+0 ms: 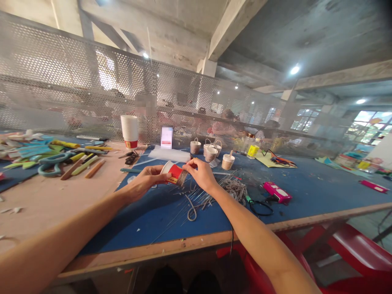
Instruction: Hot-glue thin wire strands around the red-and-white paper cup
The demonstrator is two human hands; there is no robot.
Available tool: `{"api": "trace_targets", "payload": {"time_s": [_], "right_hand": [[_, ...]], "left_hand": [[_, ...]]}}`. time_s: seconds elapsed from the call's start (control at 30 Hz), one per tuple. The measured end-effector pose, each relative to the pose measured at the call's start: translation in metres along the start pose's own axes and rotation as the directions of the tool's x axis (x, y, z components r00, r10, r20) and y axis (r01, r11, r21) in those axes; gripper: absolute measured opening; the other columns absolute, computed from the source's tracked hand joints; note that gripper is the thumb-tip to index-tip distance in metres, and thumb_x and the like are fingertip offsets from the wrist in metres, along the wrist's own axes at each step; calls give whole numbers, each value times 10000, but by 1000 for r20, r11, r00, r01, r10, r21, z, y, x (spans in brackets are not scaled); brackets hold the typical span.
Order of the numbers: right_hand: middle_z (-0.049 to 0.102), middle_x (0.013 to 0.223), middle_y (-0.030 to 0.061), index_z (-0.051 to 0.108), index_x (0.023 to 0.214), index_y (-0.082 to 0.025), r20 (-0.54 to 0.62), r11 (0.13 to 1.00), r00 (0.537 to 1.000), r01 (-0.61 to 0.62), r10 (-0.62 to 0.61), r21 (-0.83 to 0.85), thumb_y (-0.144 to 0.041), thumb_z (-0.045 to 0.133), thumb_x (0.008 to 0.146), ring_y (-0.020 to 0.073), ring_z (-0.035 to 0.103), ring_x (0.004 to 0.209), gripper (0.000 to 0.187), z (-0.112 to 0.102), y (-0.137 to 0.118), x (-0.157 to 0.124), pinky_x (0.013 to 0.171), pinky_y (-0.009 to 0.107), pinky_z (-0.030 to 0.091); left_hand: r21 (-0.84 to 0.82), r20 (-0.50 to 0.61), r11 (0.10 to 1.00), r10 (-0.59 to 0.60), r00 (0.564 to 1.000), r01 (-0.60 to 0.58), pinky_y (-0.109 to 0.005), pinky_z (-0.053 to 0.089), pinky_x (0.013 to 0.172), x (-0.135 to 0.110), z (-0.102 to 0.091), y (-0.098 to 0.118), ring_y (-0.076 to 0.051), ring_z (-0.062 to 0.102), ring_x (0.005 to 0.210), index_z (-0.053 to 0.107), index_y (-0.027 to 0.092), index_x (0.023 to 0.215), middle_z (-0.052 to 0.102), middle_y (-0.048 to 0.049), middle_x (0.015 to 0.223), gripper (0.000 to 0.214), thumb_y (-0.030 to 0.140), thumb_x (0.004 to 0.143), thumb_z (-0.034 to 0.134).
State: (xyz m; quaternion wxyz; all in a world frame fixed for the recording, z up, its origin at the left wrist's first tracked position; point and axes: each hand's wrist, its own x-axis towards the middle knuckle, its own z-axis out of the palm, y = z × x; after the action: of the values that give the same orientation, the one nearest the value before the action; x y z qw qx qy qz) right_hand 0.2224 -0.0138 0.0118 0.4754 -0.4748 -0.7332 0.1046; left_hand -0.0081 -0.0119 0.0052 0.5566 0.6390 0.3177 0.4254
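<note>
A red and white paper cup (172, 171) lies on its side in the air above the blue mat (306, 185). My left hand (146, 179) is closed round the cup's rim end. My right hand (199, 174) pinches a bundle of grey twine (183, 177) against the cup's red side. Under both hands lie loose grey strands (199, 201) and a coil of twine (237, 188).
A stack of paper cups (130, 131) stands at the back left near scissors (53, 161) and coloured sticks. Several twine-wrapped little cups (211, 153) stand behind my hands. A pink glue gun (277, 192) with its black cord lies right. Beyond a perforated screen (76, 94) sit other people. Red stools (352, 249) stand below the table edge.
</note>
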Motion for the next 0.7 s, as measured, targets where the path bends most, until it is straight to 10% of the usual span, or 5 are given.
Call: {"api": "trace_targets", "payload": {"time_s": [0.7], "right_hand": [[730, 723, -12, 715, 802, -200, 111, 989, 987, -127, 119, 69, -409, 711, 904, 157, 674, 700, 233, -3, 0, 2, 698, 254, 462]], "left_hand": [[67, 52, 998, 11, 999, -15, -325, 529, 785, -1, -3, -1, -251, 724, 862, 854, 226, 962, 834, -80, 965, 266, 408, 770, 828]]}}
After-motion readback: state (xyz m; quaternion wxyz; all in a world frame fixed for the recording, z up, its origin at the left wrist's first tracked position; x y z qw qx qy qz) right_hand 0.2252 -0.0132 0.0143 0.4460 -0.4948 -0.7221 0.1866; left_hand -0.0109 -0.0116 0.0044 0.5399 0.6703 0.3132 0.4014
